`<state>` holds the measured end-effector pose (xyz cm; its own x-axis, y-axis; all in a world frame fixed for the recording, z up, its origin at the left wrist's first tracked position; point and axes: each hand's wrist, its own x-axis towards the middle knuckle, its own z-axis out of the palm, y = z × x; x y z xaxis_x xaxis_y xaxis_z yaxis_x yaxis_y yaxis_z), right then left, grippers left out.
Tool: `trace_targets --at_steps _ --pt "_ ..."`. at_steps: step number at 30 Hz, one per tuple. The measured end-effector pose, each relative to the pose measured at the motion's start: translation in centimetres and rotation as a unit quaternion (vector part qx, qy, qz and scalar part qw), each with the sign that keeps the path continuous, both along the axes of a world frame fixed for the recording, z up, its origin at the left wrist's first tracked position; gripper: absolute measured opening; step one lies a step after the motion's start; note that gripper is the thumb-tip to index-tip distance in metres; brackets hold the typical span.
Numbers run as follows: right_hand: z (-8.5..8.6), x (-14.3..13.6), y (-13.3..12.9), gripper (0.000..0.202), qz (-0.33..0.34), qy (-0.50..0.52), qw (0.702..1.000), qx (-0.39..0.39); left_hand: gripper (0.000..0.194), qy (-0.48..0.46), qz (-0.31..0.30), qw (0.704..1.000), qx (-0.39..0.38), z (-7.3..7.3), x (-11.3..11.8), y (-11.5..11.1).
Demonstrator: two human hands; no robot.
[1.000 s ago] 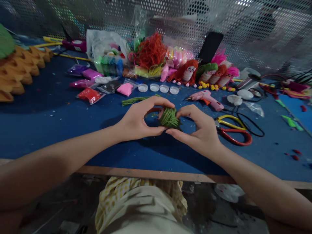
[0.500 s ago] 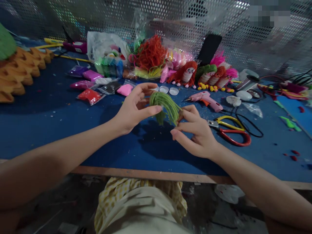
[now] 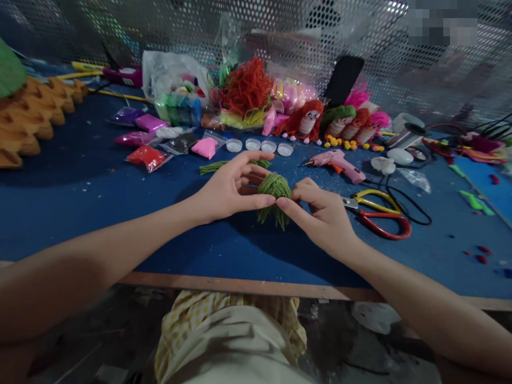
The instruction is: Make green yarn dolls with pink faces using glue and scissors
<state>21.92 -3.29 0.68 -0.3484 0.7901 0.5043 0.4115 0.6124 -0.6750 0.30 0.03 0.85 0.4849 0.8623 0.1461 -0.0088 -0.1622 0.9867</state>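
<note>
A bundle of green yarn [image 3: 274, 186], rounded on top with loose strands hanging below, is held between my two hands over the blue table. My left hand [image 3: 236, 186] curves around its left side, thumb tip at the front of the bundle. From the right, my right hand [image 3: 320, 213] pinches it, thumb at the front and fingers curled by its side. Both thumb tips nearly meet. Behind my left hand lies another bunch of green yarn strands [image 3: 212, 167], partly covered by that hand.
Red-and-yellow-handled scissors [image 3: 384, 226] and a pink glue gun [image 3: 338, 164] lie to the right. Small yarn-haired dolls [image 3: 309, 122] stand at the back beside a pile of red yarn [image 3: 248, 88]. Clay packets [image 3: 148, 157] and small white discs [image 3: 253, 144] lie behind my left hand.
The green yarn bundle has turned from lying sideways to rounded end up, strands down. My right hand has closed in on it, and my left hand has moved slightly right and lower.
</note>
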Motion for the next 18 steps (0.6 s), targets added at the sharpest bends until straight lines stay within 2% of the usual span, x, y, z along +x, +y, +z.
trace_targets --at_steps 7,14,18 --pt "-0.3 0.0 -0.1 0.032 0.028 -0.024 0.999 -0.027 0.070 -0.029 0.008 0.999 -0.029 -0.4 -0.1 0.2" --pt "0.0 -0.1 -0.1 0.030 0.088 -0.061 0.994 0.015 0.070 -0.107 -0.048 0.993 -0.034 -0.8 -0.8 0.8" --pt "0.4 0.4 -0.3 0.046 0.114 -0.016 0.993 0.030 0.075 -0.111 -0.082 0.989 -0.052 -0.4 -1.3 1.0"
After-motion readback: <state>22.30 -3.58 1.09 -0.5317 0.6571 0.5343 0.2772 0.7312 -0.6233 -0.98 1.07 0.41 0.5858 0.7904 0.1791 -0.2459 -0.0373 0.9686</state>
